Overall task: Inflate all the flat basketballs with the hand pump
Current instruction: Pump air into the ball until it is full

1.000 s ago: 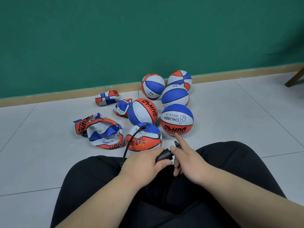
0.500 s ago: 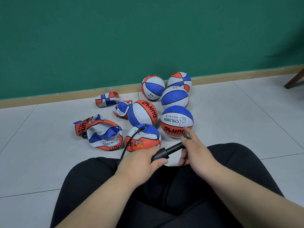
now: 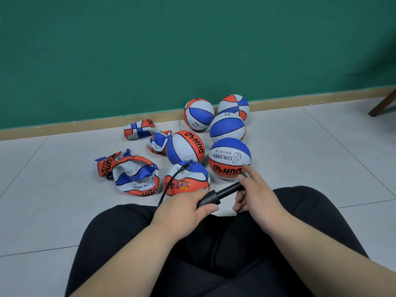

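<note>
Since the green wall (image 3: 192,50) is taking up the whole far half of the shot, I'm starting there. It's running left to right with a tan skirting (image 3: 64,127) along the bottom. Below that the pale tiled floor (image 3: 310,157) is spreading out, and the person is sitting on it with legs in black trousers (image 3: 214,254) filling the near middle.

Five round balls (image 3: 185,146), all red, white and blue, are sitting bunched together between the knees and the wall, with the two farthest nearly touching the skirting. Left of that bunch a few flat balls (image 3: 137,179) are lying crumpled on the tiles, the biggest one folded open nearest the person.

One more ball, the half-pumped ball (image 3: 186,179), is sitting just beyond the knees, in front of the round ones and looking less round than they do.

The left hand (image 3: 182,206) is gripping the fat black barrel of the pump (image 3: 209,200), fingers wrapped round it. The right hand (image 3: 255,189) is holding the handle end on the right, with the rod showing between the two hands. Its forefinger is sticking out straight and the handle itself is mostly hiding under the fingers.

A thin black hose (image 3: 171,183) is running from beside the left hand up to the top of the half-pumped ball, where its end is plugged in.

Far right, a brown wooden leg (image 3: 383,103) is poking into view.
</note>
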